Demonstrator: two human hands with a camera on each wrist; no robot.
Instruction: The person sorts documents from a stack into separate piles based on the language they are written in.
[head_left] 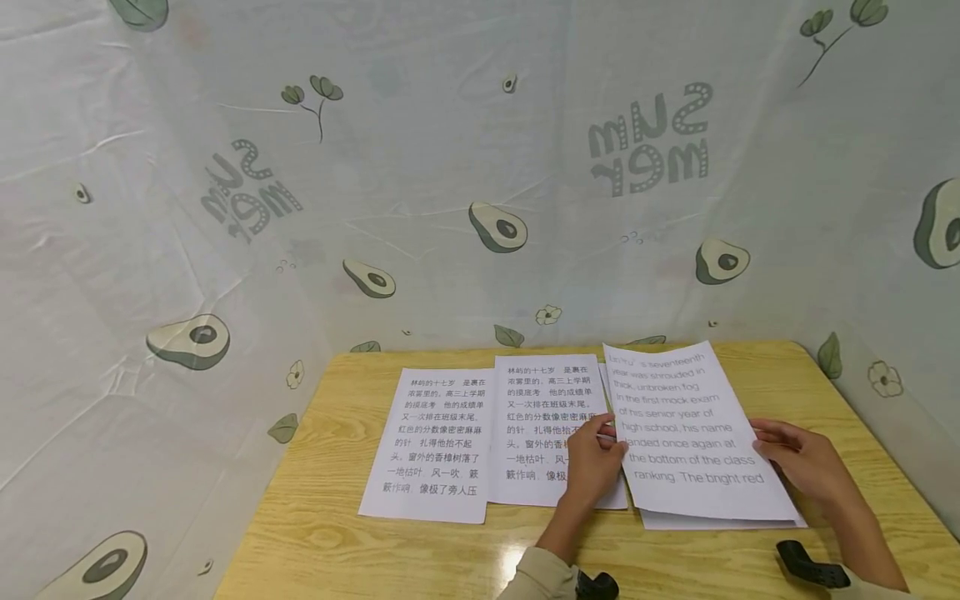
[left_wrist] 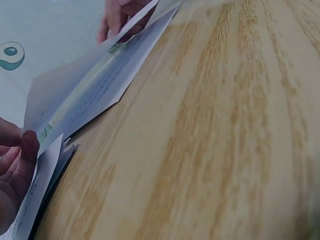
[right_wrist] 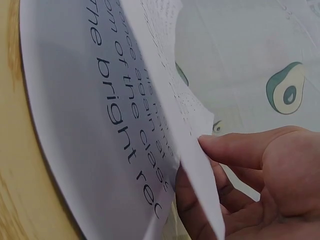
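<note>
Bowing, the white rectangular English-printed paper sheet (head_left: 686, 433) seemed light, creasable, best edge-held; the left hand (head_left: 595, 458) pinched its nine o'clock edge, the right hand (head_left: 805, 462) its three o'clock

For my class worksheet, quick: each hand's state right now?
Left hand: holding the English-text sheet by its left edge.
Right hand: holding that sheet's right edge.

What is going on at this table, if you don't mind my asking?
A person is handling an English-printed sheet at the right part of the wooden table. The left hand holds its left edge and the right hand its right edge. It is raised, with another white sheet showing below it. To the left, the far-left Chinese sheet and the middle Chinese sheet lie side by side on the table.
</note>
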